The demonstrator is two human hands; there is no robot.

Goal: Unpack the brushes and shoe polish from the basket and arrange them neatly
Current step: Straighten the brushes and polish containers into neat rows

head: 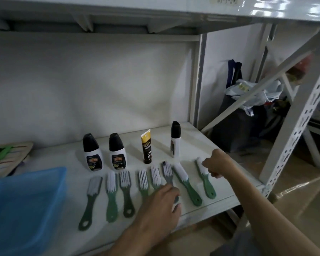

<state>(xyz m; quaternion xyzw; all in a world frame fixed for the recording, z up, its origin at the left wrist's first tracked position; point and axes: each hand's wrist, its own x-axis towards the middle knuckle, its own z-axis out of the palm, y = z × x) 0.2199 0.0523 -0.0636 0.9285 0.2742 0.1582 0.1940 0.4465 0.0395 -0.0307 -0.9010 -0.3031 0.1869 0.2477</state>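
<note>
Eight brushes are laid in a row on the white shelf [220,183], right of the blue basket [26,200], with three polish bottles and a yellow-and-black tube [147,146] stood behind. The left hand [161,202] is curled over the grey brush [167,172], the right hand [215,163] loosely closed against the rightmost green brush [205,179]. Unpacking is judged done; only fine straightening is called for.

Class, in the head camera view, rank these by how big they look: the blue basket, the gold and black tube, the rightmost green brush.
1. blue basket, by far the largest, though nearest the camera.
2. rightmost green brush, partly under the right hand.
3. gold and black tube, slightly shorter; close enough to be unsure.
</note>
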